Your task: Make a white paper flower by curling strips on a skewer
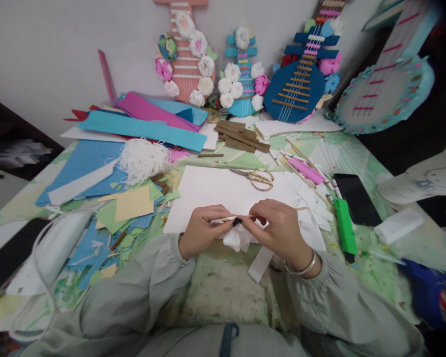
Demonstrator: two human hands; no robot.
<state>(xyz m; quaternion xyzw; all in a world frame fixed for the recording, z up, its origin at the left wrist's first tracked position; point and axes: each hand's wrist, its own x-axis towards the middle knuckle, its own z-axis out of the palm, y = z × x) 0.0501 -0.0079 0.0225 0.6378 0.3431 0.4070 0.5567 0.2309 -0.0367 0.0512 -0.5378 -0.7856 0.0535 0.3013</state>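
Between both hands lies a thin wooden stick (pixel 302 208), roughly level, with something white around its left end. My left hand (pixel 198 232) is closed in a pinch on that white end. Closed too, my right hand (pixel 284 230) pinches the stick farther right, and its tip pokes out beyond the knuckles. Crumpled white paper (pixel 232 241) hangs just below the fingertips, partly hidden by them. A white paper strip (pixel 260 265) dangles under my right hand. Beneath the hands is a large white sheet (pixel 200 186), with gold-handled scissors (pixel 260 179) lying on it, apart from the hands.
On the left are a tangle of white string (pixel 143 161) and coloured paper scraps (pixel 132 204). Brown strips (pixel 241 136) lie behind the sheet. A green cutter (pixel 345 225) and a phone (pixel 357 198) are at right. Decorated model lutes (pixel 295 91) lean against the wall.
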